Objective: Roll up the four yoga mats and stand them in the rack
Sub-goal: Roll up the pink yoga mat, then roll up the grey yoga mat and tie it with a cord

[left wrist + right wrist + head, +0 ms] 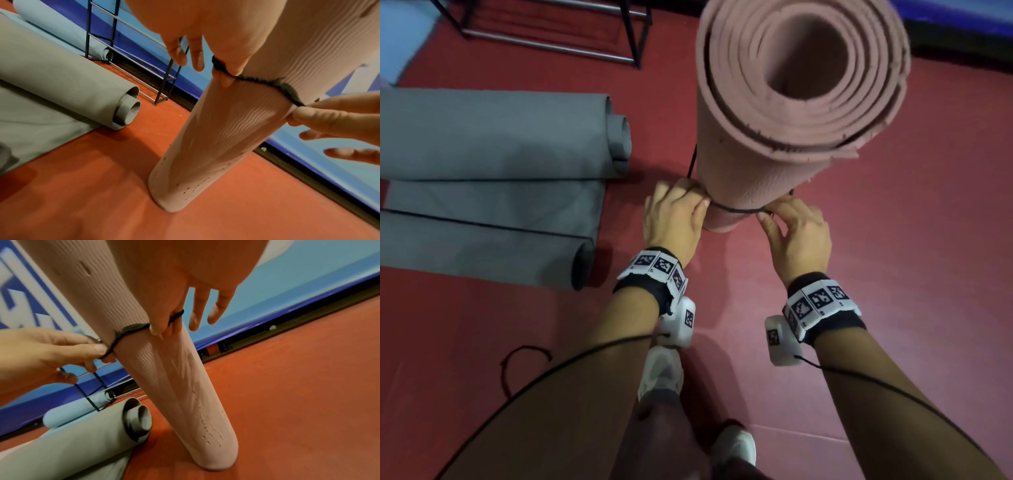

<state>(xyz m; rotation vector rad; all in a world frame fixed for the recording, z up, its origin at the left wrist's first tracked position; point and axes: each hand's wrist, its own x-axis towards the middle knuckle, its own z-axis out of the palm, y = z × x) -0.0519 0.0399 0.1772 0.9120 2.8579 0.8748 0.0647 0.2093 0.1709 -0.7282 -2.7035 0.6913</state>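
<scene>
Two hands (736, 222) pinch a black cord (736, 208) round the upright pink mat (774, 120), grey mats (493, 137) and rack (551, 34) leftward

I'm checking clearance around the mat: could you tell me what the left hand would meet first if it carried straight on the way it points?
Probably the pink mat itself: the left hand already pinches the black cord against it.

dim, warm indoor light | soft shadows | blur – edges bowed – grainy
</scene>
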